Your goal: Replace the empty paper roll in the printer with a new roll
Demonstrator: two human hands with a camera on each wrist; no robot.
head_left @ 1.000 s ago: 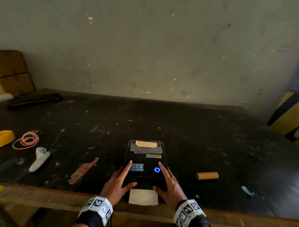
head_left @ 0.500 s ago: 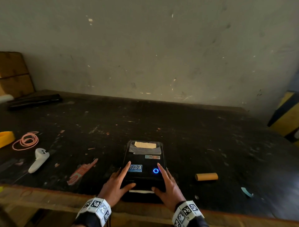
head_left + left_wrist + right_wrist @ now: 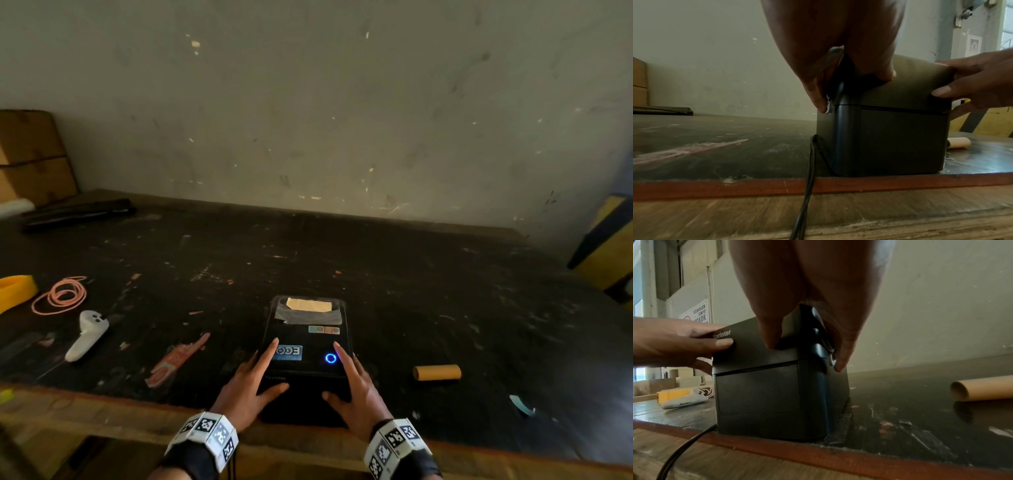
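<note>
While the black printer (image 3: 306, 356) stands at the near edge of the dark table (image 3: 411, 308), it is clasped from both sides by two bare hands. The left hand (image 3: 248, 387) is laid over the printer's left front corner, its forefinger stretched along the top beside a blue label, its thumb set against the front face, and its other fingers pressed down the left side, as is seen in the left wrist view. The right hand (image 3: 352, 390) is placed likewise on the right front corner, the forefinger lying next to a lit blue ring (image 3: 330, 358), the thumb on the front, and the remaining fingers run down the right side. The lid is seen shut, with only a thin seam across the front; the roll inside cannot be seen. A patch of tape and tan paper is stuck on the top toward the rear. A black cable (image 3: 807, 186) is led from the printer's base over the table edge. An empty cardboard tube (image 3: 437, 372) is left lying on its side to the right of the printer, well apart from it. To the left, a white controller (image 3: 87, 335), a coil of pink cord (image 3: 60, 298) and a yellow object (image 3: 15, 291) are laid on the table.
</note>
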